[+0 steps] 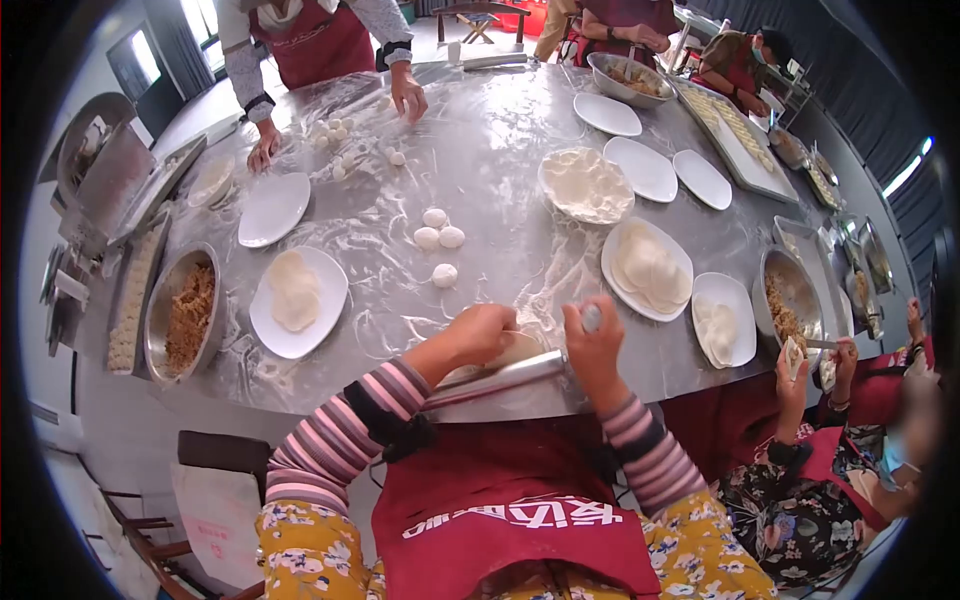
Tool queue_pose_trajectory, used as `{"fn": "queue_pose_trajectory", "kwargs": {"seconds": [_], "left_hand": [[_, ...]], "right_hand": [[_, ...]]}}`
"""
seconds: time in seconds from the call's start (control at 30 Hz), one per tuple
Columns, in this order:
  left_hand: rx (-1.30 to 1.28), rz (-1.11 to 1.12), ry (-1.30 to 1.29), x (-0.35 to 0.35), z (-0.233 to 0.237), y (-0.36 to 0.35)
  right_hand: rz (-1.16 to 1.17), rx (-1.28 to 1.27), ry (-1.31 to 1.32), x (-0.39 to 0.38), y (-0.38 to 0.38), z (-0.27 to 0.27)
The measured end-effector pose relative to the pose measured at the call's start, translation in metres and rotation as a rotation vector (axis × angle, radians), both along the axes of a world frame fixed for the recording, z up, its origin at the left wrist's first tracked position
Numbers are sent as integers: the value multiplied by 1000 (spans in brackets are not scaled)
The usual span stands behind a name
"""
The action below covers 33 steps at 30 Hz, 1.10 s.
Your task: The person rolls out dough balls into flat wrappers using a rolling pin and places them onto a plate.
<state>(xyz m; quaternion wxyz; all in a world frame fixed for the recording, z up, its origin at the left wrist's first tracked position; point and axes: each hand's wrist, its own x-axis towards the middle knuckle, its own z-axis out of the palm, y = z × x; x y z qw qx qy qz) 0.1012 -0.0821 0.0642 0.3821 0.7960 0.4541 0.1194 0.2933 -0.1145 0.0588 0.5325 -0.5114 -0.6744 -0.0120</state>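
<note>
My left hand (482, 334) is closed at the edge of a flat round dough wrapper (522, 350) on the floury table in front of me. In my right hand (597, 350) is a shiny metal rolling pin (495, 381), which slants down to the left along the near table edge. A pale rounded end shows above that fist. Just beyond my hands sits a single dough ball (444, 275), with a small cluster of dough balls (427, 238) behind it. Stacked wrappers (655, 265) lie on a white plate (618, 300) to the right.
Dry flour (587, 183) fills a plate farther back. To the left are a wrapper plate (265, 325) and a bowl of filling (190, 320); another filling bowl (790, 300) stands right. A co-worker's hands (408, 92) work across the table; another person (810, 480) sits at right.
</note>
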Motion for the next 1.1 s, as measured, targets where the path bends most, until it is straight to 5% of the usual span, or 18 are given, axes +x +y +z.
{"fn": "queue_pose_trajectory", "kwargs": {"seconds": [0.13, 0.23, 0.33, 0.6, 0.67, 0.87, 0.97, 1.03, 1.1], "left_hand": [[-175, 76, -88, -13, -1, -5], [-27, -10, -44, -10, 5, -16], [140, 126, 68, -4, 5, -12], [36, 48, -13, 5, 1, -4], [-266, 48, -212, 29, 8, 8], [-393, 21, -553, 131, 48, 68], [-467, 234, -832, 137, 42, 85], [139, 222, -169, 98, 26, 88], [432, 192, 177, 57, 18, 60]], "right_hand": [[84, -215, 319, 9, -35, -7], [25, 6, 156, -9, 14, -2], [55, 81, 205, -28, 46, -1], [67, -55, -48, 20, -55, -4], [109, -90, 103, 19, -73, 1], [240, -130, 310, 20, -64, 5], [277, -138, 340, 21, -63, 3], [278, -159, 324, 21, -64, 0], [272, -132, 339, 21, -63, 0]]}}
